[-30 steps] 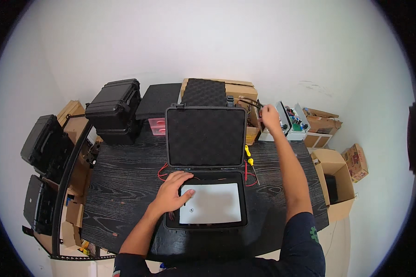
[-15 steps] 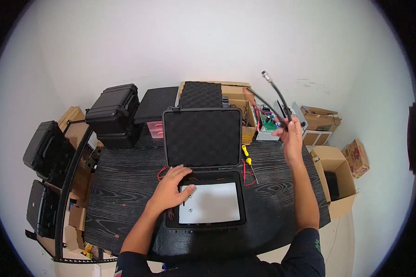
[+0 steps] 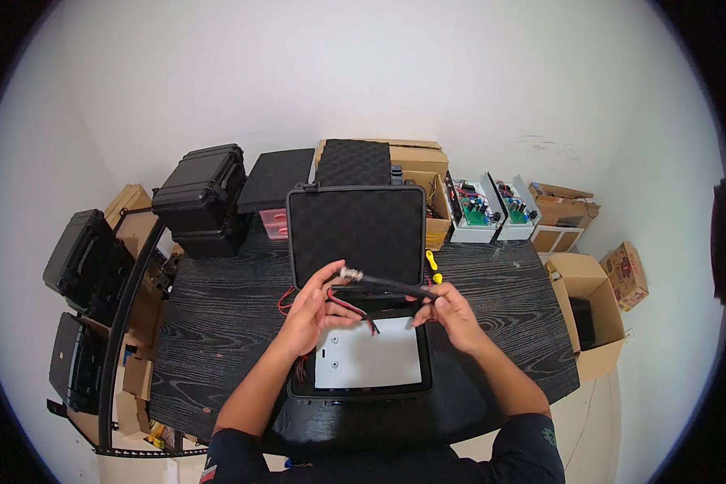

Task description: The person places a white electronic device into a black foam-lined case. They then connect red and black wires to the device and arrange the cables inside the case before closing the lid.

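A black cable [image 3: 391,284] with a silver round metal connector [image 3: 350,275] at one end is held level above an open black hard case [image 3: 290,391]. My right hand [image 3: 453,321] pinches the cable near its right end. Around the connector end my left hand [image 3: 305,317] curls its fingers. Red and black loose wires [image 3: 352,307] hang from beside the left fingers; where they join is hidden. Below both hands lies a light grey panel [image 3: 371,363] with small screws on its left side, set in the case. Black foam [image 3: 355,230] lines the raised lid.
Behind the lid stand cardboard boxes [image 3: 423,181] and, to the right, two open metal housings with green circuit boards [image 3: 477,211]. A yellow-handled screwdriver [image 3: 431,262] lies right of the lid. Black cases [image 3: 198,189] are stacked at left; an open carton [image 3: 585,282] stands at right.
My right hand has brought the cable down and left from the back right to above the case. My left hand has lifted off the panel to the connector end.
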A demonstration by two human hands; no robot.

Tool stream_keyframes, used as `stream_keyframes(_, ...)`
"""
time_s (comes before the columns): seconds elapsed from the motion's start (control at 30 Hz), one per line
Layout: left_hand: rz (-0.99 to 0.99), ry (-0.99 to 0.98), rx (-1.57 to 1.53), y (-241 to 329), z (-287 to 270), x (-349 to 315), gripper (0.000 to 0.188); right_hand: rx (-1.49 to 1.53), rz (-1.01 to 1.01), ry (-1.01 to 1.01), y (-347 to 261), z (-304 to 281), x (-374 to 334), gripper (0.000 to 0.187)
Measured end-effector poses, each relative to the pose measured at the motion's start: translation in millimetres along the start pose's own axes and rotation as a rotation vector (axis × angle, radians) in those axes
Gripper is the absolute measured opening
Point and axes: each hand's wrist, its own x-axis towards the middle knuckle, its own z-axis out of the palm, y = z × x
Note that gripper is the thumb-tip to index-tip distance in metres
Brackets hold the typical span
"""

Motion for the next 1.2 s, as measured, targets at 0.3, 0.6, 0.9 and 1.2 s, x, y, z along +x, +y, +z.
stream_keyframes(0.3,-0.149,-0.028,0.131,-2.8,3.3,-5.7,0.027,-0.237,0.111,-0.346,-25.2,0.1,17.1,0.067)
stream_keyframes(0.6,0.006,-0.119,0.588,14.9,3.9,-3.2,0.031,-0.43,0.245,-0.36,-28.0,44.1,42.7,0.063)
stream_keyframes(0.9,0.157,0.037,1.136,1.9,-29.9,7.4,0.031,-0.978,-0.114,-0.068,8.6,60.9,73.6,0.03)
stream_keyframes(1.2,0.236,-0.016,1.629,-27.6,-41.5,-2.3,0.017,-1.212,-0.282,-0.112,35.3,54.3,62.5,0.032)
